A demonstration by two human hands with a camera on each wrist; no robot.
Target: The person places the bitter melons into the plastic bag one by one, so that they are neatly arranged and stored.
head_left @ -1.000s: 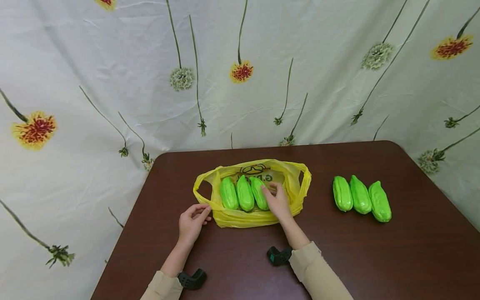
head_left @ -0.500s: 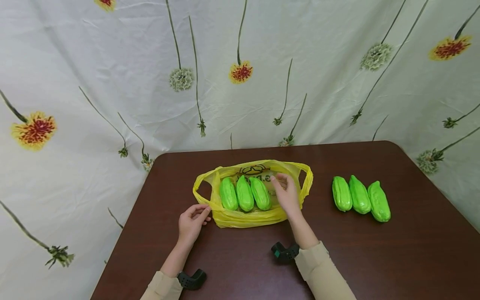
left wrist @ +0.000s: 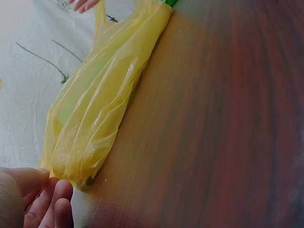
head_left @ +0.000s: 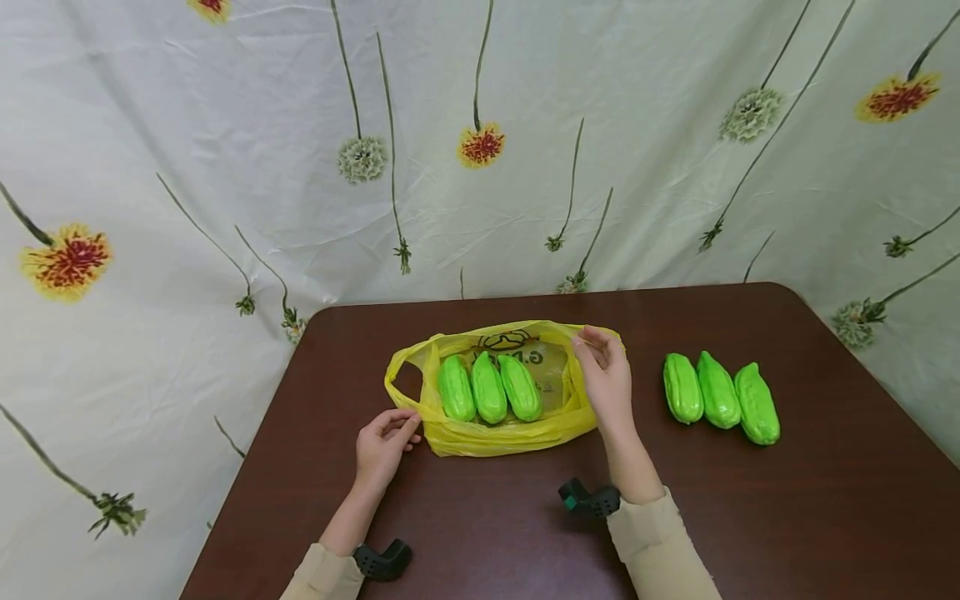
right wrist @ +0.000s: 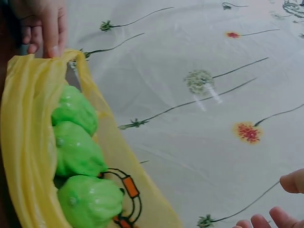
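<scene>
yellow plastic bag (head_left: 495, 440), held at its left end by the left hand (head_left: 381, 448).
left thumb and fingers pinch the bag's rim; the right hand (head_left: 606, 379) is at the bag's right end, thumb and fingers parted, grasping nothing; contact with the bag cannot be determined. three green ridged fruits (head_left: 490, 390) lie side by side inside the bag, which rests on the dark brown table (head_left: 480, 517). three matching fruits (head_left: 722, 392) lie in a row, well apart to the bag's right. flower-printed cloth (head_left: 300, 83) hangs behind the table.

From here, yellow plastic handled bag (head_left: 510, 440), inside at twelve o'clock: black lettering (head_left: 529, 358), can't read; black-and-orange ring emblem (right wrist: 130, 186).
</scene>
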